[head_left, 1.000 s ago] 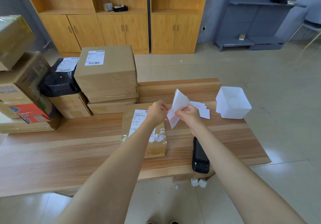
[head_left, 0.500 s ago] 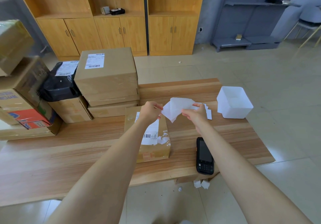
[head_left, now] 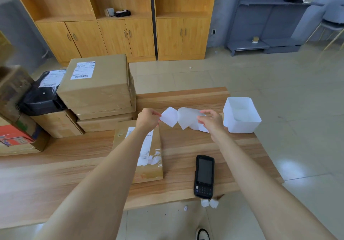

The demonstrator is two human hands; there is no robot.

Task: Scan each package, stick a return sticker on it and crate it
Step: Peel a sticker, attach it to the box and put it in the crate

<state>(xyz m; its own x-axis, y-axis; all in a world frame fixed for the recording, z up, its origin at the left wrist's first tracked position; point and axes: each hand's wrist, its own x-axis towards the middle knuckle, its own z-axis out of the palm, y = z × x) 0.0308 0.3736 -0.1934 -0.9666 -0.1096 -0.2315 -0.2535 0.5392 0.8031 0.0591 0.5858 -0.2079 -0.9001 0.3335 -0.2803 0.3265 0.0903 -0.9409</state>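
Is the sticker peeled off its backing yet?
Almost: left hand pinches the sticker, right hand holds the backing; they meet at one edge only.

A white sticker [head_left: 169,117] is pinched by the left hand [head_left: 149,118] and a backing sheet [head_left: 188,117] is held by the right hand [head_left: 211,121] above the tabletop [head_left: 55,165]. A labelled package [head_left: 150,172] is seen under the left forearm, a scanner [head_left: 204,176] near its right.

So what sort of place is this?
Likely a parcel-returns room: labelled packages stacked on the table, a handheld scanner, a sticker in the left hand, its backing sheet in the right hand.
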